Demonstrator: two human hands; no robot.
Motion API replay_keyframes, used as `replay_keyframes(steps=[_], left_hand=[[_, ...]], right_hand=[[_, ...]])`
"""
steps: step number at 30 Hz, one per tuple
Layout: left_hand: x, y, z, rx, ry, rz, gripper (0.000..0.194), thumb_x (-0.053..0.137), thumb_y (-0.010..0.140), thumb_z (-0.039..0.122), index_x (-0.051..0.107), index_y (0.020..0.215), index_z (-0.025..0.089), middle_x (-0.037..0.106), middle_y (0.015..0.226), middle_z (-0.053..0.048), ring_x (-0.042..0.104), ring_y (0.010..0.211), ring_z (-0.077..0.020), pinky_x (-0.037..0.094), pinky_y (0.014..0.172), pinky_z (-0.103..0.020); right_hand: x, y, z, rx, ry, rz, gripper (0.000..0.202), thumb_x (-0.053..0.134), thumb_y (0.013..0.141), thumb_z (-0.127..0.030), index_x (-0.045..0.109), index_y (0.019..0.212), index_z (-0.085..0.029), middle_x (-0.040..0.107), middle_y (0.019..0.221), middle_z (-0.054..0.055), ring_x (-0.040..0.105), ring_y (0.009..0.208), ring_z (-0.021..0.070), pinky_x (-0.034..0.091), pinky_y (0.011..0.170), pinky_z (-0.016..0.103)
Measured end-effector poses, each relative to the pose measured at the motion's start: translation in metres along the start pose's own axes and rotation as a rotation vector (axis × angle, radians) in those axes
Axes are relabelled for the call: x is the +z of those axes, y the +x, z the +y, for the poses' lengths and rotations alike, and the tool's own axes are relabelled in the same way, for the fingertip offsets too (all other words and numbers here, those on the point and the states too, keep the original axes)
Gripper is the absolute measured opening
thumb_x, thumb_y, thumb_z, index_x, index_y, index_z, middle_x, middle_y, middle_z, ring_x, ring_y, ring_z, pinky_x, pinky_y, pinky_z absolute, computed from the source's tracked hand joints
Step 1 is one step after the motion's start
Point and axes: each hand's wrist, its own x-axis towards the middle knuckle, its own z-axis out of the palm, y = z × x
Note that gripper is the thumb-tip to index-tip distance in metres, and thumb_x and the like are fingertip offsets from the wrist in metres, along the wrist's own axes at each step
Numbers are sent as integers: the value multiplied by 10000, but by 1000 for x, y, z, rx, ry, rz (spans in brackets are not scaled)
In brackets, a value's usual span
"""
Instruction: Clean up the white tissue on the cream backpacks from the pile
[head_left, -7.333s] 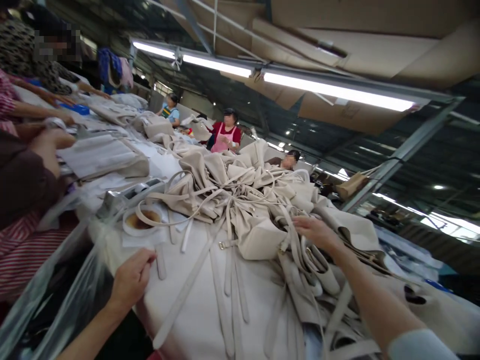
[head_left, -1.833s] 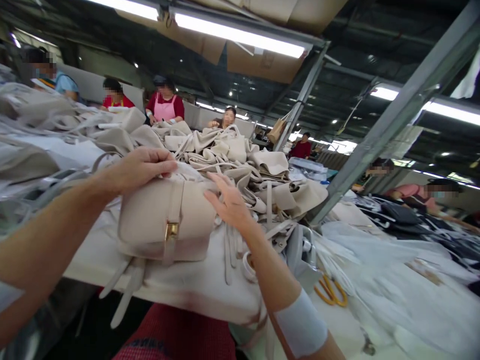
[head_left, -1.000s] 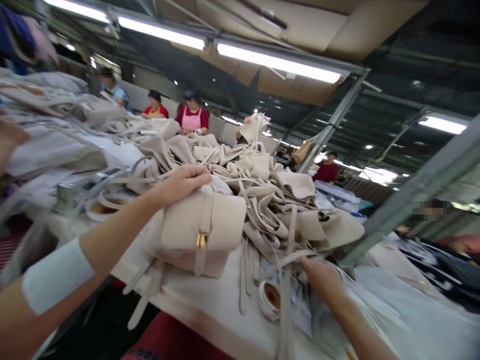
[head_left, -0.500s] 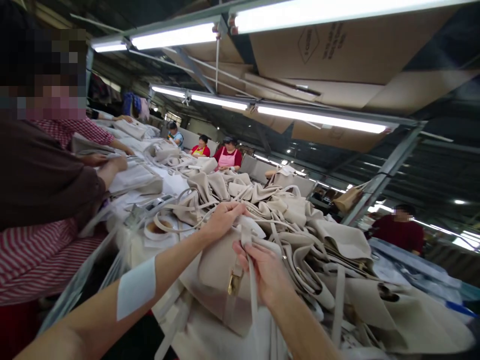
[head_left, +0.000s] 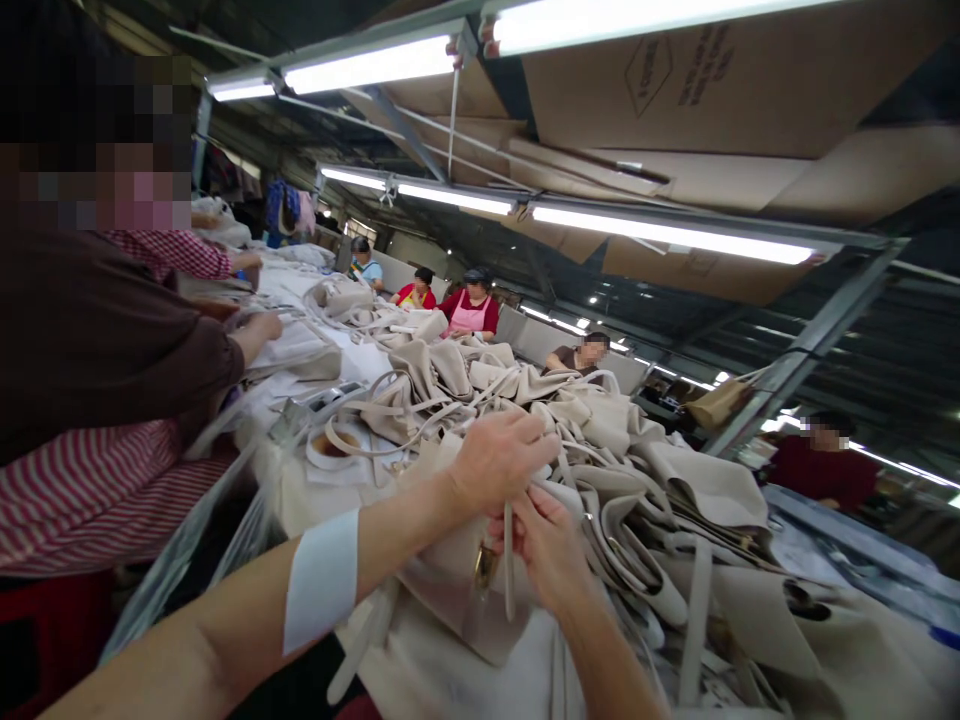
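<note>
A beige handbag (head_left: 457, 585) with a gold clasp (head_left: 484, 567) lies tilted in front of me. Above its top, my left hand (head_left: 506, 455) is closed, its bent fingers reaching over to the right; whatever they grip is hidden behind the hand. Just below and touching it, my right hand (head_left: 546, 540) pinches a narrow beige strap (head_left: 510, 575), whose free end hangs down over the bag beside the clasp. A pale patch (head_left: 322, 580) is wrapped on my left forearm.
A heap of beige bags (head_left: 622, 480) covers the table to the right and beyond. A tape roll (head_left: 330, 445) lies left of the bag. A co-worker in a dark sleeve (head_left: 172, 360) works close on my left. Several other people sit farther back. Lamps (head_left: 675, 235) hang overhead.
My left hand has moved right and turned over the strap, close above my right hand. The strap's end now hangs shorter below the right hand. The view has shifted slightly left.
</note>
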Motion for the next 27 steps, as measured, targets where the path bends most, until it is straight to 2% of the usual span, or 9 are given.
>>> replay_keyframes(steps=[1, 3, 6, 9, 13, 16, 20, 23, 27], left_hand=[[2, -9, 6, 61, 15, -19, 190, 504, 950, 250, 673, 903, 176, 622, 835, -71, 557, 818, -208, 437, 689, -298], [7, -29, 14, 38, -52, -23, 213, 488, 958, 243, 684, 921, 167, 629, 819, -72, 565, 792, -203, 451, 685, -297], [11, -49, 19, -206, -379, 57, 242, 473, 952, 194, 710, 987, 160, 668, 882, -86, 606, 840, -194, 490, 760, -298], [6, -53, 21, -449, -754, 112, 229, 524, 902, 183, 736, 989, 167, 688, 988, -88, 632, 906, -194, 504, 821, -300], [3, -46, 21, -773, -1163, 126, 133, 608, 824, 241, 699, 865, 153, 633, 739, -20, 578, 627, -125, 475, 609, -251], [5, -45, 18, -894, -1396, 108, 266, 744, 696, 279, 606, 893, 166, 562, 602, 52, 502, 485, -80, 418, 502, -211], [3, -50, 8, -930, -1413, -74, 303, 800, 594, 294, 597, 752, 134, 590, 600, 25, 515, 492, -72, 392, 459, -183], [-4, -53, 3, -966, -1317, -202, 252, 775, 608, 288, 592, 687, 135, 608, 601, 8, 555, 521, -91, 387, 435, -174], [-6, -53, -1, -1065, -1202, -327, 173, 720, 660, 210, 567, 716, 151, 659, 608, -11, 612, 517, -122, 364, 395, -168]], right_hand=[[-3, -3, 1, -15, 1, -32, 340, 843, 642, -485, 679, 694, -191, 643, 578, -17, 582, 511, 135, 478, 462, 243], [-10, -6, 0, -43, 4, -91, 321, 871, 613, -438, 704, 733, -190, 659, 615, -14, 597, 557, 142, 496, 517, 255], [-19, -9, -1, 27, -60, -109, 365, 869, 621, -456, 742, 822, -178, 702, 682, 21, 634, 596, 160, 519, 565, 276], [-23, -11, -3, 82, -134, -85, 401, 848, 632, -522, 748, 783, -164, 721, 685, 47, 650, 587, 172, 532, 563, 287], [-23, -14, -5, 50, -119, -139, 458, 892, 574, -468, 780, 916, -184, 765, 888, 78, 698, 769, 205, 572, 734, 340], [-23, -14, -7, 31, -185, -56, 473, 887, 548, -490, 787, 896, -187, 763, 836, 69, 678, 713, 197, 556, 648, 307], [-20, -12, -8, -37, -185, 33, 485, 868, 556, -481, 784, 935, -191, 760, 798, 57, 655, 666, 190, 515, 569, 278], [-14, -10, -9, -90, -146, 42, 472, 872, 548, -413, 782, 962, -203, 769, 826, 54, 665, 709, 200, 530, 626, 298], [-5, -5, -6, -166, -178, 62, 426, 857, 565, -401, 785, 940, -214, 770, 791, 45, 652, 662, 202, 513, 591, 302]])
